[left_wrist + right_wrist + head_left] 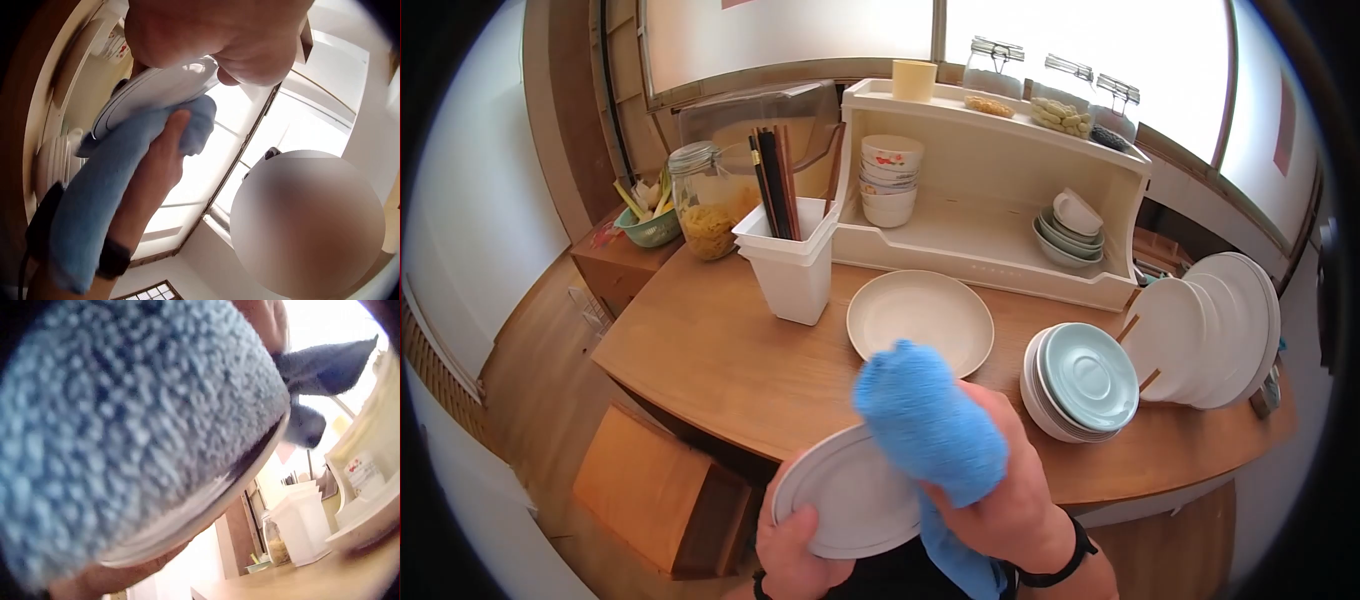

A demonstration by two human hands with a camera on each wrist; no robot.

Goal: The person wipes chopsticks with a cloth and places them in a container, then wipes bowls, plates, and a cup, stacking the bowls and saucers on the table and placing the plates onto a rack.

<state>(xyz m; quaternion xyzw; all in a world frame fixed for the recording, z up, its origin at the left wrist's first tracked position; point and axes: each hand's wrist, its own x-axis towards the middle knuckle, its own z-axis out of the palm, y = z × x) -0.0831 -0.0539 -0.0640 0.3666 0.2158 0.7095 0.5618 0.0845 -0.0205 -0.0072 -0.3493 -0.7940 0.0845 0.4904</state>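
A white plate (850,505) is tilted over the near edge of the table, its rim gripped by my left hand (800,555) with the thumb on the upper face. My right hand (1015,490) holds a blue cloth (935,425) bunched up over the plate's right side, and a length of it hangs down below. From the left wrist, the cloth (106,181) lies against the plate's face (150,94). The cloth (137,425) fills much of the right wrist view and hides most of the plate there.
Beyond the hands, a large cream plate (920,315) lies on the wooden table (690,330). To its right are stacked dishes topped by a pale blue saucer (1092,375) and upright plates (1165,335). White holders with chopsticks (790,265) stand left, before a shelf (970,215) with bowls.
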